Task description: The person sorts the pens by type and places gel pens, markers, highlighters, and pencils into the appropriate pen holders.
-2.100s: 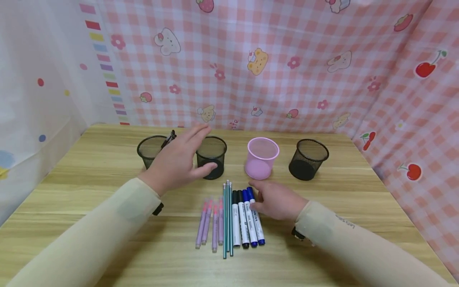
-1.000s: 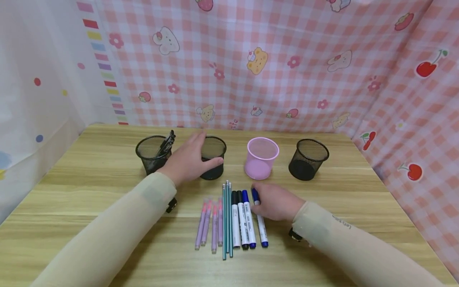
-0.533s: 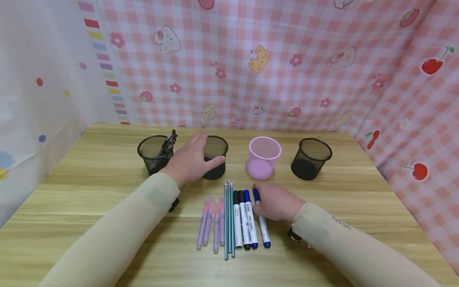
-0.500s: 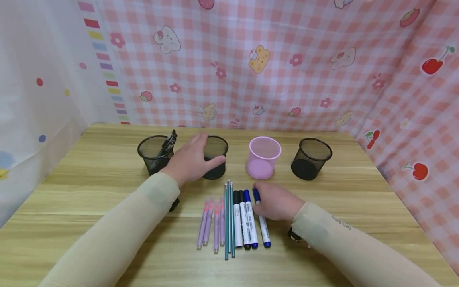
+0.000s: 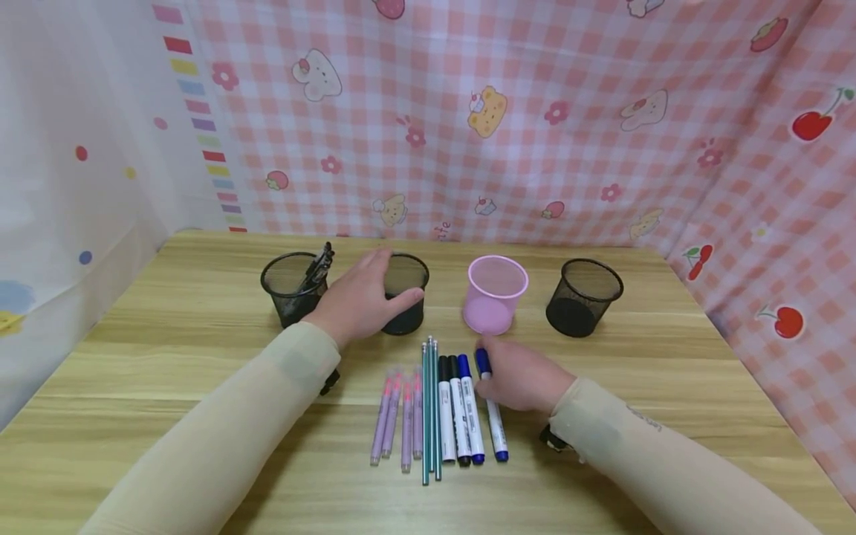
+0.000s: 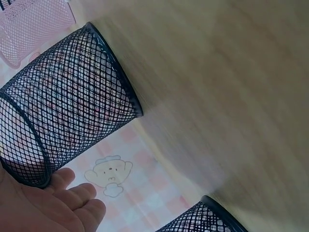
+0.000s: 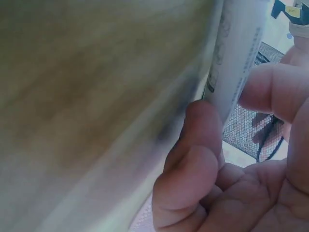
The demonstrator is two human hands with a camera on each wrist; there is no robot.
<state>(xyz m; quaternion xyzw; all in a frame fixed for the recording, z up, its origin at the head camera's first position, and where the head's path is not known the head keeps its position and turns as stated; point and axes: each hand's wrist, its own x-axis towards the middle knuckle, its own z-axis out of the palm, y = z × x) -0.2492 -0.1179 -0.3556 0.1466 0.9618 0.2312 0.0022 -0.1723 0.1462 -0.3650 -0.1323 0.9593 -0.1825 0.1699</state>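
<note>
In the head view my right hand (image 5: 524, 375) pinches a blue-capped whiteboard marker (image 5: 496, 429), its lower end angled toward me and a gap separating it from the row. Up close in the right wrist view, thumb and fingers hold the white marker barrel (image 7: 234, 58). My left hand (image 5: 361, 297) is at the second black mesh pen cup (image 5: 409, 321), thumb and fingers spread by its left side. The left wrist view has the fingers loosely extended beside the rim of that mesh cup (image 6: 79, 96), gripping nothing.
Left of the markers (image 5: 461, 416) lie several green pencils (image 5: 428, 416) and pink highlighters (image 5: 406, 431). A pink cup (image 5: 491, 312) and another black cup (image 5: 576, 316) stand right. The leftmost cup (image 5: 287, 301) holds black pens (image 5: 317, 269). Checked cloth (image 5: 428, 134) hangs behind.
The right hand has taken hold of the outermost blue marker and shifted it right, apart from the row. My left hand has moved right, to the second black cup.
</note>
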